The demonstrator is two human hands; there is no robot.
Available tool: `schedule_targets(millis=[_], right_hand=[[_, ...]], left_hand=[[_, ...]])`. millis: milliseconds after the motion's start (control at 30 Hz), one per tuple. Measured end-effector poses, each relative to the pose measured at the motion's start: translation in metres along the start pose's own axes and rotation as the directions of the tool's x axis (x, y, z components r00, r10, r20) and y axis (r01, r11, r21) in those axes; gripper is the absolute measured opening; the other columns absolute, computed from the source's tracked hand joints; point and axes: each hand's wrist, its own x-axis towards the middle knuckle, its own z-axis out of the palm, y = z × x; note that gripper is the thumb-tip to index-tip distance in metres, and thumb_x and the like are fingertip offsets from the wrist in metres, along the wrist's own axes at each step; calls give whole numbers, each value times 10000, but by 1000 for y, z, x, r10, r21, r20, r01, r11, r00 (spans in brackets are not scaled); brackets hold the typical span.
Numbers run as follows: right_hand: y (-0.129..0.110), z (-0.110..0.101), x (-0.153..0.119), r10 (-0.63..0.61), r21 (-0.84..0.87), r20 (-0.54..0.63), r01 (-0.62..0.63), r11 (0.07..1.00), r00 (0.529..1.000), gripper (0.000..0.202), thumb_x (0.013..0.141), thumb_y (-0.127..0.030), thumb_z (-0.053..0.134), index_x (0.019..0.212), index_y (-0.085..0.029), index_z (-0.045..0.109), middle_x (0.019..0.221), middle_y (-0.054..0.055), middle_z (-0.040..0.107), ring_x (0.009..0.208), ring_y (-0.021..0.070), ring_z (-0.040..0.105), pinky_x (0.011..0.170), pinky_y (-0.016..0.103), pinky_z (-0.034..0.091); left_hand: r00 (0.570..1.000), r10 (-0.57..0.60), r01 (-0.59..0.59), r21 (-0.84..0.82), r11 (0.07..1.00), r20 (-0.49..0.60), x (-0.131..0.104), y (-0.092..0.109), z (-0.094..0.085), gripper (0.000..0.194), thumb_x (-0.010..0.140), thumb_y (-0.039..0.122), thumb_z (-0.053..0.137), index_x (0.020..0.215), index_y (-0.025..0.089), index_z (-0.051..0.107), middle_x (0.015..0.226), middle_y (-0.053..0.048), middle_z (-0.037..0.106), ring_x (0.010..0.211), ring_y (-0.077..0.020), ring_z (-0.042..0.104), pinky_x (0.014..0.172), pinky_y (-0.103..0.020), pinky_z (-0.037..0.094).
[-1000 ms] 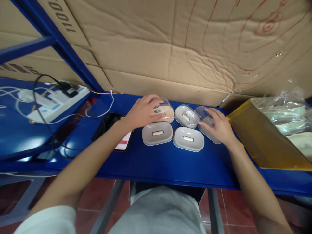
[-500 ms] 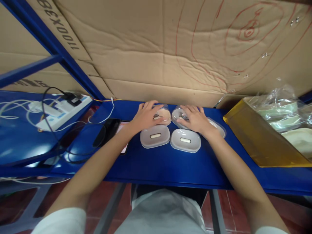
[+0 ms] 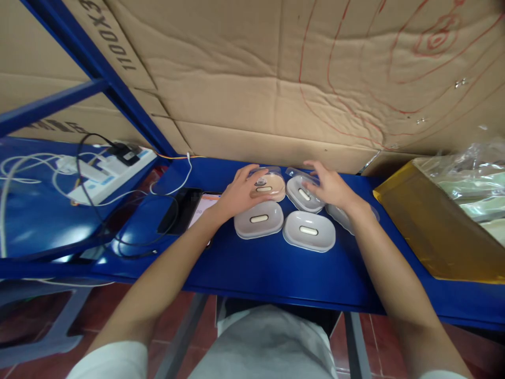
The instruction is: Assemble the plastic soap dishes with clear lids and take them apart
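My left hand (image 3: 242, 192) rests on the left side of a beige oval dish (image 3: 277, 190) under clear plastic, its fingers apart. My right hand (image 3: 329, 184) is at the right edge of a grey oval dish (image 3: 300, 197), also in clear plastic; its fingers are bent and spread, with the thumb over the dish. Two more grey oval dishes, a left one (image 3: 252, 229) and a right one (image 3: 294, 237), lie in front, each with a pale slot-shaped middle. Another grey dish (image 3: 340, 217) is partly hidden under my right wrist.
A phone (image 3: 201, 208) with a lit screen lies left of the dishes, beside a dark flat object (image 3: 179, 210). Further left, cables run from a white power strip (image 3: 118, 176). A yellow-edged box (image 3: 437, 226) with plastic-wrapped items stands right. Cardboard (image 3: 236, 79) walls the back.
My right hand has lifted off the middle of its dish to the right edge, and that dish now sits at a slant. My left hand stays on the beige dish. The view has shifted slightly.
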Motion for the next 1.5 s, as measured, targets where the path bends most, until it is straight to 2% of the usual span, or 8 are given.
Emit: schedule_targets(millis=[167,367,567,767,1000,1200,1367,1500], right_hand=[[5,-7,-2,16,-58,-41,-18,998,999,585,973,-242,540,1557,-195,541,1564,184,621,1407,424,615,1120,636,522],[-35,-7,-3,-125,-64,-50,122,990,991,451,1053,-286,500,1470,-199,650,1455,159,696,1367,384,623,1158,599,488],[-64,20,-4,-202,-76,36,204,976,979,627,1077,-312,511,1663,-103,438,1669,224,515,1523,382,518,1249,578,441],[-76,25,-10,-66,-177,127,88,980,990,724,1072,-263,556,1708,-19,309,1759,295,343,1556,423,477,1248,580,435],[-89,3,-23,-123,-163,242,165,973,962,389,1112,-324,571,1473,-210,661,1575,135,636,1415,317,615,1162,479,481],[-69,-22,-24,39,-275,235,28,961,971,368,1126,-302,503,1383,-123,696,1428,216,711,1300,383,680,1090,521,483],[-65,-20,-24,73,-299,290,18,954,954,321,1122,-292,501,1303,-164,734,1332,173,763,1259,355,703,1058,470,480],[-72,-13,-18,61,-289,316,35,957,947,287,1114,-307,535,1294,-178,716,1369,150,750,1292,336,685,1053,438,475]], left_hand=[[996,-42,42,-1,999,-75,1,5,-5,594,1061,579,625,1556,261,540,1614,-159,495,1522,-355,487,1246,-576,452],[986,-106,103,-29,994,-128,12,9,-9,472,1094,559,551,1432,242,636,1502,-127,597,1415,-304,577,1200,-494,497],[981,-149,147,-23,989,-126,22,9,-12,456,1106,574,511,1388,245,651,1409,-117,664,1361,-319,564,1176,-510,489],[975,-207,206,-19,978,-82,45,4,-16,418,1102,572,516,1300,247,686,1322,-108,702,1304,-325,591,1169,-548,479],[972,-227,226,-18,974,-53,45,-3,-1,420,1090,531,539,1354,225,654,1443,-150,605,1453,-336,516,1222,-550,444],[996,-87,86,46,995,7,18,11,-11,544,1109,536,505,1546,215,549,1765,-197,274,1604,-401,376,1220,-570,444],[1000,-3,-2,284,959,20,-6,30,-24,271,1078,376,589,1187,189,753,1336,-166,690,1252,-354,673,1080,-520,518],[996,-5,-24,306,952,94,-8,40,-21,195,1063,336,635,1110,221,785,1211,-107,779,1189,-318,719,1046,-460,524]])
